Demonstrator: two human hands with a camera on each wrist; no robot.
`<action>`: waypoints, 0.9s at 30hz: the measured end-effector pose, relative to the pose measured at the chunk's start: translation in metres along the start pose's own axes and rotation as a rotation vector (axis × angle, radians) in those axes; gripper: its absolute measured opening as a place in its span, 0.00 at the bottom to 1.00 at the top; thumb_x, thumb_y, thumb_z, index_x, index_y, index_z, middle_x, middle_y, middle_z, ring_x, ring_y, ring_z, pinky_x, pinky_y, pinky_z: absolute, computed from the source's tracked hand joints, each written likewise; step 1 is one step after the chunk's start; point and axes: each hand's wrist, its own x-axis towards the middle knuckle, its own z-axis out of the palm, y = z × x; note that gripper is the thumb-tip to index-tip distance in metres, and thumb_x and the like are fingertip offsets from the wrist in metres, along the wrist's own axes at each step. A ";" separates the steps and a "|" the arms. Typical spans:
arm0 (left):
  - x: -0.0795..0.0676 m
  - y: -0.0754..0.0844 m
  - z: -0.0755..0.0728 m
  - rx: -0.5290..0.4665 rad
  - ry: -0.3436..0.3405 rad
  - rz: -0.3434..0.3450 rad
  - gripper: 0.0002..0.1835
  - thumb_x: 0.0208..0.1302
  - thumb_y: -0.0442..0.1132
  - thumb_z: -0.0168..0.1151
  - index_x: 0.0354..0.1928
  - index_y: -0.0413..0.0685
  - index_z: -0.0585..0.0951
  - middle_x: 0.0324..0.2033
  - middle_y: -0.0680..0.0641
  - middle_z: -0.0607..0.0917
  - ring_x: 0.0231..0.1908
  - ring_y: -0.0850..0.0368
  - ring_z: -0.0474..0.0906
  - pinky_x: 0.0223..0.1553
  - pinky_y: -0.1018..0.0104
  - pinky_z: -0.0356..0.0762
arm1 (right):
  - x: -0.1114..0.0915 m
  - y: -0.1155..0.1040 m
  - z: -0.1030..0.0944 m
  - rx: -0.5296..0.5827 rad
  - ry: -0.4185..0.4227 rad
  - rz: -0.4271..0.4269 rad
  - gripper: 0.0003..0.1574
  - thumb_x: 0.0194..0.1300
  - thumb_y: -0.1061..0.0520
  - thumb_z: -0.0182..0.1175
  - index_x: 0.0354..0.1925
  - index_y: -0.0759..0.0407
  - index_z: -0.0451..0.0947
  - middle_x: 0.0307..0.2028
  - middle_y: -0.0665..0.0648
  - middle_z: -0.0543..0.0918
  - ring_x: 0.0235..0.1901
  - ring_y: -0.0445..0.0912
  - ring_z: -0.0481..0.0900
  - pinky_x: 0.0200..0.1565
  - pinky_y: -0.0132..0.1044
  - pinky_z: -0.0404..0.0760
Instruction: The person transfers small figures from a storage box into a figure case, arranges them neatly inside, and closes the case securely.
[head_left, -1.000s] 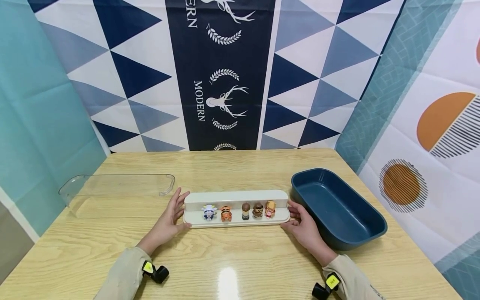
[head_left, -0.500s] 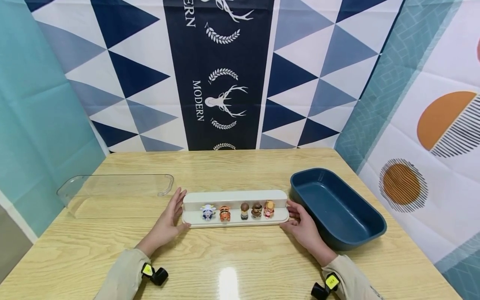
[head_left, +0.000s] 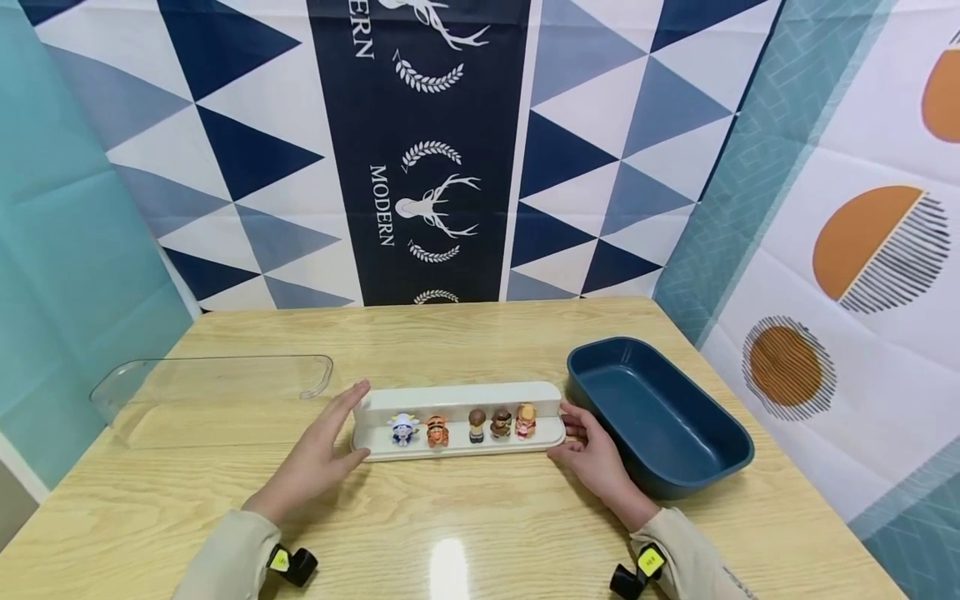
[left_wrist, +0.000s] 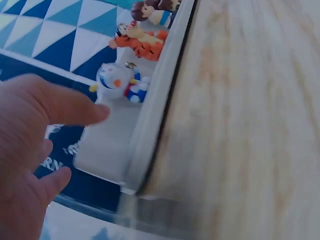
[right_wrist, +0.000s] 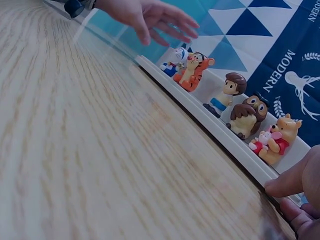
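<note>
A long white display base [head_left: 457, 450] with a raised back step lies on the table in the head view. Small figurines stand on it: a white-and-blue one [head_left: 403, 429], a tiger [head_left: 437, 431], a boy [head_left: 476, 425], an owl [right_wrist: 248, 116] and a yellow bear [right_wrist: 281, 139] with a pink piglet. My left hand [head_left: 315, 458] is by the base's left end, fingers spread and holding nothing. At the right end my right hand [head_left: 596, 458] grips the base, thumb on the front edge; the other fingers are partly hidden.
A clear plastic cover [head_left: 217, 392] lies at the left of the wooden table [head_left: 360, 533]. A deep dark blue basin [head_left: 660, 417] stands close beside my right hand. Patterned cloths [head_left: 427, 167] hang behind the table and at its sides.
My left hand has come away from the base's left end, moving slightly left. My right hand keeps its place at the right end. The head view has shifted a little.
</note>
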 end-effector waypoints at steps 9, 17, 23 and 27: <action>0.005 -0.003 -0.037 0.212 0.105 0.285 0.56 0.39 0.36 0.78 0.73 0.35 0.61 0.73 0.38 0.61 0.71 0.39 0.54 0.74 0.61 0.42 | 0.000 0.000 0.001 0.016 0.015 -0.010 0.44 0.54 0.77 0.67 0.67 0.74 0.63 0.56 0.72 0.73 0.54 0.60 0.72 0.42 0.27 0.79; 0.007 -0.027 -0.087 0.457 0.009 0.246 0.61 0.42 0.56 0.76 0.77 0.42 0.56 0.74 0.40 0.57 0.74 0.38 0.48 0.66 0.31 0.53 | -0.002 -0.001 0.002 0.010 0.029 -0.018 0.44 0.53 0.77 0.67 0.66 0.76 0.63 0.54 0.73 0.73 0.53 0.61 0.72 0.41 0.27 0.80; 0.001 -0.050 -0.115 0.549 -0.038 0.177 0.66 0.44 0.65 0.75 0.79 0.47 0.49 0.76 0.42 0.54 0.75 0.40 0.44 0.71 0.34 0.44 | -0.001 -0.002 0.001 0.013 0.022 -0.015 0.43 0.54 0.77 0.67 0.67 0.75 0.63 0.55 0.72 0.73 0.54 0.61 0.72 0.41 0.26 0.79; 0.004 -0.060 -0.133 0.612 -0.080 0.144 0.70 0.41 0.66 0.76 0.80 0.51 0.46 0.77 0.44 0.53 0.74 0.38 0.47 0.63 0.28 0.54 | 0.000 -0.001 0.001 0.007 0.018 -0.020 0.44 0.54 0.76 0.67 0.67 0.76 0.63 0.55 0.73 0.73 0.54 0.61 0.72 0.40 0.26 0.79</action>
